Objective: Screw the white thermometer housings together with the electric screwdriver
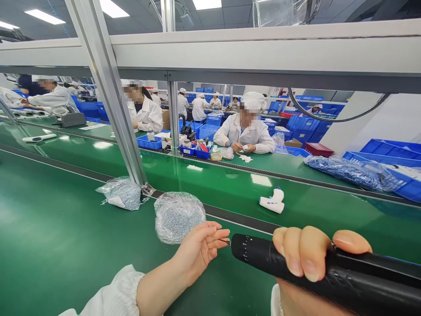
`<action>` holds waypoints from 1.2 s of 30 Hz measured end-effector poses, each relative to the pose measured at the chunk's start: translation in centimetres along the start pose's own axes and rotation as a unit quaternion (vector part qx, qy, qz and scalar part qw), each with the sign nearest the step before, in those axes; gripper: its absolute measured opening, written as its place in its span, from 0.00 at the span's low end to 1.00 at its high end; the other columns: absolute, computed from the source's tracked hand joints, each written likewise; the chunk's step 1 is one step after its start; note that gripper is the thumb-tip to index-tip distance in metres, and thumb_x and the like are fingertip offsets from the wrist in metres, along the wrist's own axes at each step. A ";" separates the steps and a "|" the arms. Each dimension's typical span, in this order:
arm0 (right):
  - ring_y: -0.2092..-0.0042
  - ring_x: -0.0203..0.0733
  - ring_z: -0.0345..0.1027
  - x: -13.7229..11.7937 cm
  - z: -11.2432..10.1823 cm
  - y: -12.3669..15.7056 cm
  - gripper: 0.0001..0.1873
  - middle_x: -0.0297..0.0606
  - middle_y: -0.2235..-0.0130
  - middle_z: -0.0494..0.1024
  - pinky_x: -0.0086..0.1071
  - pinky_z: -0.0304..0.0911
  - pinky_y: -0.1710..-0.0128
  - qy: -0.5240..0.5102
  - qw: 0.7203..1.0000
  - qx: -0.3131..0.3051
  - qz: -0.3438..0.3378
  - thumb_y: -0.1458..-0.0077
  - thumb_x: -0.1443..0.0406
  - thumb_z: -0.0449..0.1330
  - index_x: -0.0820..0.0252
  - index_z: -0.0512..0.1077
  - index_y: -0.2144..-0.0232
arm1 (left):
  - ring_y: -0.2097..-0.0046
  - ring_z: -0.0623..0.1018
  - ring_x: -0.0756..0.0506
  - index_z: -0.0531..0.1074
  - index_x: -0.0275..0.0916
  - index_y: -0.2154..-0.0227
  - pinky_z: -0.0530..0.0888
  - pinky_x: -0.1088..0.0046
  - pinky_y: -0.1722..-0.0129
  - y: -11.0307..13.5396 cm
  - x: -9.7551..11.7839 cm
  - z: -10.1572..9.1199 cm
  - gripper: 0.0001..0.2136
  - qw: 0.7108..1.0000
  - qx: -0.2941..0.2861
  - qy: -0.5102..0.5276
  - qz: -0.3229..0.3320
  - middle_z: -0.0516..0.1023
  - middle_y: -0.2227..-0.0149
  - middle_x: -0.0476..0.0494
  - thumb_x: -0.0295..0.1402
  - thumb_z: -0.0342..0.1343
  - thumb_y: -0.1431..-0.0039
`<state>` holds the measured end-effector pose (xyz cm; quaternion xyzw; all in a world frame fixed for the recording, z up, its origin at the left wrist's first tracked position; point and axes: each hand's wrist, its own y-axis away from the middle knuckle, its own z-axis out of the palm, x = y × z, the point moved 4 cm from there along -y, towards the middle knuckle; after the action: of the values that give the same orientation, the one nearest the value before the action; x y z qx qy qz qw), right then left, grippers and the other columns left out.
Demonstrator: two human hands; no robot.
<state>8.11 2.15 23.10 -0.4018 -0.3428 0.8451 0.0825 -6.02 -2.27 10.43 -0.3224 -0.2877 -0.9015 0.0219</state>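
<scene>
My right hand (309,252) is wrapped around a black electric screwdriver (255,250), which lies sideways with its tip pointing left. My left hand (202,243) is at that tip, palm turned up and fingers curled together beside the thin dark bit (226,241). Whatever may be between these fingertips is too small to make out. Just behind the left hand rests a clear plastic bag of small metallic screws (179,221). Farther left, another clear bag of similar small pieces (126,195) lies against the foot of a metal post.
A white and blue handheld device shaped like a forehead thermometer (272,202) lies on the green conveyor belt (230,180). A slanted metal post (112,96) rises at left. Across the belt sits a co-worker (246,127) in white. Blue bins (408,175) stand at right.
</scene>
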 end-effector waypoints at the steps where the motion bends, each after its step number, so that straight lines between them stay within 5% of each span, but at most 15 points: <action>1: 0.85 0.33 0.51 0.0 0.0 -0.1 0.12 0.25 0.85 0.60 0.26 0.53 0.83 -0.020 1.000 -0.005 -0.003 0.43 0.50 0.58 0.48 0.71 0.66 | 0.75 0.76 0.53 0.68 0.34 0.69 0.66 0.85 0.81 0.0 0.0 0.0 0.02 1.000 -0.010 0.001 0.001 0.79 0.69 0.42 0.23 0.52 0.44; 8: 0.84 0.34 0.55 0.3 -0.5 -0.3 0.09 0.27 0.82 0.64 0.26 0.56 0.81 -0.049 0.997 -0.049 -0.015 0.40 0.55 0.57 0.51 0.71 0.64 | 0.69 0.78 0.50 0.68 0.34 0.72 0.65 0.85 0.80 0.4 -0.1 0.4 0.02 0.996 -0.086 -0.010 0.015 0.78 0.67 0.41 0.27 0.55 0.46; 22: 0.83 0.34 0.56 0.5 -0.4 -0.2 0.09 0.27 0.82 0.64 0.26 0.56 0.81 -0.053 0.997 -0.047 -0.020 0.39 0.55 0.57 0.52 0.71 0.64 | 0.71 0.77 0.51 0.66 0.35 0.75 0.65 0.85 0.80 1.0 -0.3 1.0 0.08 0.995 -0.095 -0.005 0.011 0.73 0.75 0.48 0.30 0.61 0.52; 28: 0.83 0.34 0.57 0.8 -0.3 -0.6 0.10 0.27 0.81 0.65 0.26 0.58 0.81 -0.059 0.992 -0.106 -0.041 0.37 0.56 0.53 0.52 0.70 0.61 | 0.70 0.77 0.51 0.66 0.35 0.74 0.66 0.85 0.80 1.0 -0.3 1.0 0.08 0.995 -0.101 -0.018 0.016 0.73 0.74 0.48 0.30 0.61 0.50; 36: 0.84 0.34 0.55 0.7 -0.7 -0.3 0.09 0.27 0.83 0.64 0.27 0.56 0.81 -0.052 0.997 -0.051 -0.029 0.39 0.56 0.56 0.52 0.71 0.64 | 0.68 0.77 0.50 0.65 0.34 0.73 0.67 0.83 0.76 1.1 -0.3 1.1 0.09 0.992 -0.111 -0.048 0.033 0.77 0.71 0.41 0.32 0.60 0.50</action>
<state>8.06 3.00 22.53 -0.3514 -0.4009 0.8433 0.0681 -4.91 -2.66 11.54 -0.3752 -0.1753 -0.9102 0.0017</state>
